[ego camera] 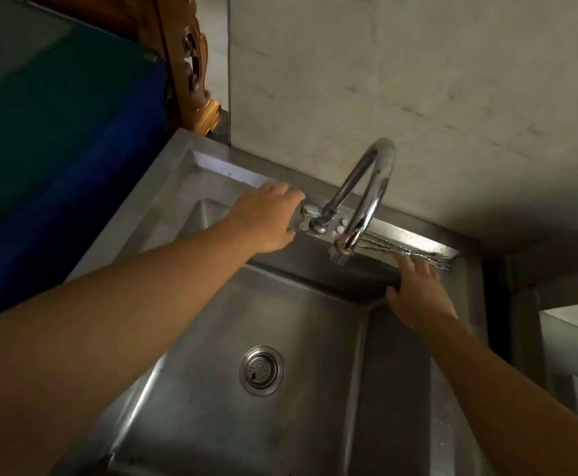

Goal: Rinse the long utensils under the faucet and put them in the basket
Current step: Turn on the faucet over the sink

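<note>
A chrome gooseneck faucet [366,190] rises from the back ledge of a steel sink [212,420]. Its handle [309,218] sits at the base. My left hand [267,221] lies just left of that handle, fingers reaching to it, holding nothing. Several long thin metal utensils [414,252] lie along the back ledge right of the spout. My right hand [418,293] hovers over them with fingers spread, fingertips touching or nearly touching them. No water runs from the spout. No basket is in view.
The basin has a round drain strainer [261,371] in its floor. A pale wall [418,80] stands behind the faucet. A blue and green padded object [57,149] and carved wood [194,70] lie left of the sink.
</note>
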### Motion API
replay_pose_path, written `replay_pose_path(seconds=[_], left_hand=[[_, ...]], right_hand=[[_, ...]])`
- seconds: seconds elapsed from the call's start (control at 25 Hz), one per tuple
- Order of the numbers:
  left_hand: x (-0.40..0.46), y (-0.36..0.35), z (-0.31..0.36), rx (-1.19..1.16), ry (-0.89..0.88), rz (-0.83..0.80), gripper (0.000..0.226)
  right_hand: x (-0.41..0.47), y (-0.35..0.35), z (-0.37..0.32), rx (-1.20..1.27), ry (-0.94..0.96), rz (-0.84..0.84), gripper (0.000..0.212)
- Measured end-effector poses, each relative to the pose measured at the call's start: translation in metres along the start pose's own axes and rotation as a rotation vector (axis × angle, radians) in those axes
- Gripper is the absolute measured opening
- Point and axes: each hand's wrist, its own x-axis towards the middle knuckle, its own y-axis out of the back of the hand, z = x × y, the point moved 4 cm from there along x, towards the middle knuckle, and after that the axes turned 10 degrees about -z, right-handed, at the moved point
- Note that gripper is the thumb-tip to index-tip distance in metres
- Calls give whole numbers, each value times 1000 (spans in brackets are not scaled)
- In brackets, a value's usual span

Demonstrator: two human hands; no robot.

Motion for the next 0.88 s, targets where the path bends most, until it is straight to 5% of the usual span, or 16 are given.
replay_pose_path(seconds=[0.16, 0.56, 0.88], left_hand=[[7, -16, 6, 52, -42, -15, 75], [17, -22, 10, 118, -109, 53, 38], [22, -20, 8, 95, -118, 13, 34]], right_hand=[[6, -20, 0, -70, 5, -43, 90], [9, -53, 1, -68, -28, 37, 104], [11, -55, 1, -63, -20, 50, 112]])
